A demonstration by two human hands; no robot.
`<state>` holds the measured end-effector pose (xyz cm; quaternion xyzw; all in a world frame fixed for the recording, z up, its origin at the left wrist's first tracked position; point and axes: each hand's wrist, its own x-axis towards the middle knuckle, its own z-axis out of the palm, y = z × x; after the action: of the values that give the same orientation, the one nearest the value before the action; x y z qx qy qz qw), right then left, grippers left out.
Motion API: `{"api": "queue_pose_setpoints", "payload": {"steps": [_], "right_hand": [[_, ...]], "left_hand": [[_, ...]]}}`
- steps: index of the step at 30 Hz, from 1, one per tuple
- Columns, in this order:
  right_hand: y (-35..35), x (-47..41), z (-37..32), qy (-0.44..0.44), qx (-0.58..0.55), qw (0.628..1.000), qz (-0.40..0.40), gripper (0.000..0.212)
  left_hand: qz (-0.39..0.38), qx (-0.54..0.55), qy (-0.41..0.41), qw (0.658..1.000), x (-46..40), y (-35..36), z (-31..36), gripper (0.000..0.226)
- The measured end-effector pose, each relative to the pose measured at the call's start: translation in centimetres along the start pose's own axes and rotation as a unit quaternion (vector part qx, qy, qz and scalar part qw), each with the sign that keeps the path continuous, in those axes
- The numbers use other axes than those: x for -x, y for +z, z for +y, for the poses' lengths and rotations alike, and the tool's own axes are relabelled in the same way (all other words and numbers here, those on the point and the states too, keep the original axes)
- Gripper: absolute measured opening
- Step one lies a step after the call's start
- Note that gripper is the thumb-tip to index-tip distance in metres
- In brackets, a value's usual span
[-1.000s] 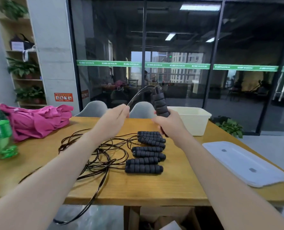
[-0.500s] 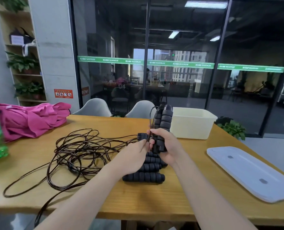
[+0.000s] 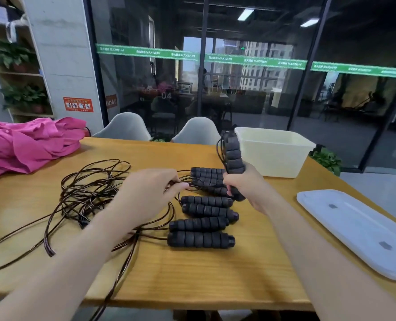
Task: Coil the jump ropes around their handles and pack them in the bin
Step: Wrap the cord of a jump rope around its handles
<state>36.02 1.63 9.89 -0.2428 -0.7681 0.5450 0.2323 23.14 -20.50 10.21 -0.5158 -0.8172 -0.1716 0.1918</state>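
I have only the one head view: it looks forward and slightly down over the wooden table, close above it, toward the glass wall.

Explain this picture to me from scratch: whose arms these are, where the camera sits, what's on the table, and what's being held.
There is no machine here. The camera is worn on a person's head and looks forward and down, so the two bare arms reaching in from the bottom are that person's own.

The right hand grips a pair of black foam handles, held upright. The left hand pinches a thin dark rope beside them.

On the wooden table lie more black handles in a row, with a loose tangle of ropes to their left. Behind stands a white bin; its flat lid lies to the right. A pink cloth sits at the far left.
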Motion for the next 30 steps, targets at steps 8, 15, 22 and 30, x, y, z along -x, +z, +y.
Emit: {"api": "queue_pose_setpoints", "payload": {"steps": [8,15,22,30], "right_hand": [[1.6,0.4,-1.8,-0.049,0.219,0.973,-0.063,0.037],[2.9,1.3,-2.5,-0.106,0.456,0.881,-0.070,0.030],[2.6,3.7,-3.7,-0.194,0.385,0.887,-0.165,0.028],[2.2,3.8,-3.7,-0.175,0.084,0.981,0.007,0.025]], "left_hand": [[0.141,-0.009,0.164,0.976,-4.3,-4.4,-0.4,0.040],[-0.012,0.091,0.174,0.981,-7.6,-5.0,1.2,0.044],[-0.250,0.243,0.059,0.935,-8.6,-4.0,0.5,0.044],[-0.080,0.354,-0.022,0.932,-6.0,0.2,2.4,0.035]]}}
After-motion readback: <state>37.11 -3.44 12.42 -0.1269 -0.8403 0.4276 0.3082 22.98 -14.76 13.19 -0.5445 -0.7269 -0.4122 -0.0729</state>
